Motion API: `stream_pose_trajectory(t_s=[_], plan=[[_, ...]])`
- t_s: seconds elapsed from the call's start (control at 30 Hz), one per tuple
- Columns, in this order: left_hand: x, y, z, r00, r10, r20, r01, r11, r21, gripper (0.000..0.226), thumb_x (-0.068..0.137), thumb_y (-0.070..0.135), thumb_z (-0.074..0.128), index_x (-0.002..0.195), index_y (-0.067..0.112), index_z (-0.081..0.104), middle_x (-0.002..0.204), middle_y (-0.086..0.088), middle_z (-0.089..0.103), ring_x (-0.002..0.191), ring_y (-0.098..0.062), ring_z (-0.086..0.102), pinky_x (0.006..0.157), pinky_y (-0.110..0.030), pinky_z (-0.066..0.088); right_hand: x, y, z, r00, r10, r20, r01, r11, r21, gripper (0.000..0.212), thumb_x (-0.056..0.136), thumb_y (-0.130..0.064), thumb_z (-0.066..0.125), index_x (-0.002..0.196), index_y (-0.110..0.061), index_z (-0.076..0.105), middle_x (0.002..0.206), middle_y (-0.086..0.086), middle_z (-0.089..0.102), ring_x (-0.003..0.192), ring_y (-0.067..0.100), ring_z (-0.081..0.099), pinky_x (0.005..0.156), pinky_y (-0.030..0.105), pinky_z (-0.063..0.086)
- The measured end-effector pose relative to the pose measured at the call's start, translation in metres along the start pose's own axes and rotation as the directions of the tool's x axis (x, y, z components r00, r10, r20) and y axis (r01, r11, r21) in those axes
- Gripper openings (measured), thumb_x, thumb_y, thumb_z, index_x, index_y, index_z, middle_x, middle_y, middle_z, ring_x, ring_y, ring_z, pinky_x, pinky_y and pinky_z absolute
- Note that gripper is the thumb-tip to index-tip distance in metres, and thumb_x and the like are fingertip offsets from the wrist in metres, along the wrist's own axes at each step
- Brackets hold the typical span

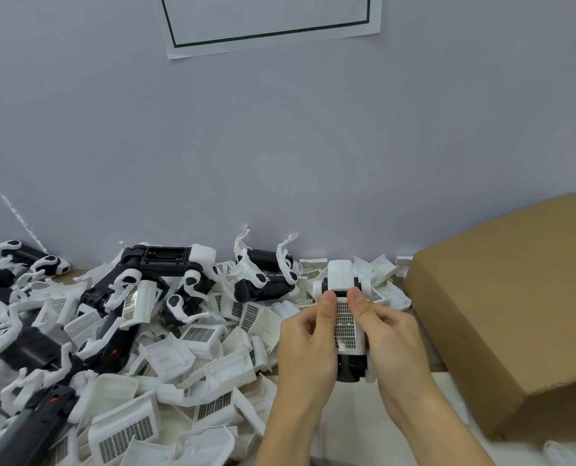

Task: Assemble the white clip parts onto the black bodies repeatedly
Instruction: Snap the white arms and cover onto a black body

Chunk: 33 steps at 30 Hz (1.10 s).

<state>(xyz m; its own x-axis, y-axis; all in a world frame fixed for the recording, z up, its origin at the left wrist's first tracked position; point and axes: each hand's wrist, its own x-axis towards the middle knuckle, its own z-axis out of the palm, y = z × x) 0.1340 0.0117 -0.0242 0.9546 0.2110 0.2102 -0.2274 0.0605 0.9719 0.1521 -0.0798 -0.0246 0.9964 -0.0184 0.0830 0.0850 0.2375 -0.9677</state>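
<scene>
Both hands hold one black body (350, 369) upright in front of me, right of centre. A white clip part (346, 326) with a grey grid face lies on top of that body. My left hand (308, 344) grips it from the left, thumb pressing near the clip's top edge. From the right, my right hand (386, 334) grips the same piece, its thumb beside the other thumb. The body's white head end (340, 274) sticks out above the thumbs. Most of the black body is hidden by my fingers.
A big heap of loose white clip parts (165, 375) and black bodies with white legs (165, 260) covers the table's left and middle. A cardboard box (501, 297) stands at the right. A grey wall with a paper sheet (270, 18) rises behind.
</scene>
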Motion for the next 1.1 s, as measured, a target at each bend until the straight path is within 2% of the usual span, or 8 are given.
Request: stream_pose_trajectory(t_s=[0.1, 0.23, 0.47, 0.63, 0.8, 0.93, 1.03, 1.1], plan=[[0.001, -0.001, -0.002, 1.000, -0.019, 0.020, 0.019, 1.000, -0.014, 0.057, 0.086, 0.057, 0.050, 0.083, 0.007, 0.077, 0.078, -0.024, 0.072, 0.064, -0.025, 0.064, 0.059, -0.037, 0.048, 0.001, 0.001, -0.001, 1.000, -0.014, 0.009, 0.014, 1.000, -0.006, 0.043, 0.074, -0.054, 0.065, 0.077, -0.014, 0.081, 0.079, 0.011, 0.077, 0.075, 0.026, 0.076, 0.067, 0.041, 0.060], [0.003, -0.005, -0.003, 0.993, -0.101, 0.061, 0.107, 0.989, -0.099, 0.043, 0.089, 0.053, 0.054, 0.084, 0.020, 0.081, 0.081, -0.009, 0.078, 0.069, -0.015, 0.072, 0.056, -0.028, 0.057, 0.000, 0.002, -0.002, 0.998, 0.015, 0.067, -0.017, 0.999, 0.032, 0.041, 0.078, -0.053, 0.063, 0.084, -0.017, 0.082, 0.084, 0.010, 0.078, 0.076, 0.024, 0.077, 0.056, 0.030, 0.057], [0.006, -0.009, -0.005, 0.984, -0.178, 0.024, 0.179, 0.976, -0.123, 0.028, 0.103, 0.023, 0.055, 0.098, 0.010, 0.079, 0.098, -0.017, 0.077, 0.095, -0.032, 0.074, 0.081, -0.045, 0.061, 0.003, 0.001, -0.014, 0.990, 0.040, 0.136, -0.043, 0.999, 0.019, 0.030, 0.089, -0.039, 0.062, 0.096, -0.016, 0.080, 0.095, 0.012, 0.078, 0.091, 0.029, 0.076, 0.077, 0.048, 0.062], [0.005, -0.011, -0.002, 0.996, -0.079, -0.047, 0.079, 0.997, 0.008, 0.030, 0.106, 0.024, 0.051, 0.097, 0.013, 0.078, 0.090, -0.010, 0.078, 0.094, -0.032, 0.073, 0.085, -0.046, 0.057, 0.001, 0.004, -0.010, 0.993, -0.061, 0.099, 0.071, 0.993, -0.092, 0.023, 0.100, -0.023, 0.059, 0.092, -0.021, 0.081, 0.090, 0.001, 0.079, 0.089, 0.015, 0.076, 0.073, 0.028, 0.060], [0.005, -0.010, -0.002, 0.994, -0.085, -0.065, 0.079, 0.993, -0.084, 0.030, 0.102, 0.027, 0.057, 0.095, 0.009, 0.079, 0.091, -0.017, 0.077, 0.095, -0.041, 0.072, 0.088, -0.060, 0.056, 0.002, 0.003, -0.008, 0.987, -0.134, 0.086, 0.141, 0.987, -0.082, 0.022, 0.094, -0.027, 0.064, 0.083, -0.028, 0.083, 0.087, -0.004, 0.079, 0.084, 0.008, 0.075, 0.065, 0.017, 0.055], [0.007, -0.011, -0.004, 0.980, -0.186, 0.065, 0.197, 0.947, -0.255, 0.033, 0.087, 0.033, 0.066, 0.106, 0.009, 0.078, 0.104, -0.021, 0.076, 0.103, -0.039, 0.072, 0.088, -0.055, 0.058, 0.002, 0.004, -0.009, 0.994, -0.053, 0.093, 0.054, 0.999, -0.004, 0.029, 0.081, -0.047, 0.062, 0.091, -0.029, 0.082, 0.091, 0.001, 0.079, 0.089, 0.015, 0.076, 0.075, 0.035, 0.061], [0.007, -0.011, -0.006, 0.977, -0.159, 0.141, 0.192, 0.943, -0.271, 0.029, 0.092, 0.013, 0.063, 0.118, 0.006, 0.072, 0.112, -0.017, 0.075, 0.110, -0.032, 0.071, 0.091, -0.044, 0.058, 0.002, 0.001, -0.014, 0.991, 0.003, 0.133, -0.008, 0.999, 0.042, 0.030, 0.085, -0.042, 0.061, 0.099, -0.024, 0.081, 0.099, 0.008, 0.078, 0.097, 0.028, 0.074, 0.089, 0.059, 0.057], [0.006, -0.012, -0.007, 0.980, -0.152, 0.131, 0.180, 0.955, -0.234, 0.029, 0.097, 0.002, 0.057, 0.123, 0.005, 0.069, 0.111, -0.014, 0.076, 0.110, -0.029, 0.071, 0.095, -0.041, 0.056, 0.002, -0.001, -0.017, 0.991, 0.005, 0.136, -0.008, 1.000, 0.023, 0.024, 0.094, -0.029, 0.060, 0.103, -0.021, 0.080, 0.102, 0.008, 0.078, 0.100, 0.029, 0.073, 0.092, 0.062, 0.055]])
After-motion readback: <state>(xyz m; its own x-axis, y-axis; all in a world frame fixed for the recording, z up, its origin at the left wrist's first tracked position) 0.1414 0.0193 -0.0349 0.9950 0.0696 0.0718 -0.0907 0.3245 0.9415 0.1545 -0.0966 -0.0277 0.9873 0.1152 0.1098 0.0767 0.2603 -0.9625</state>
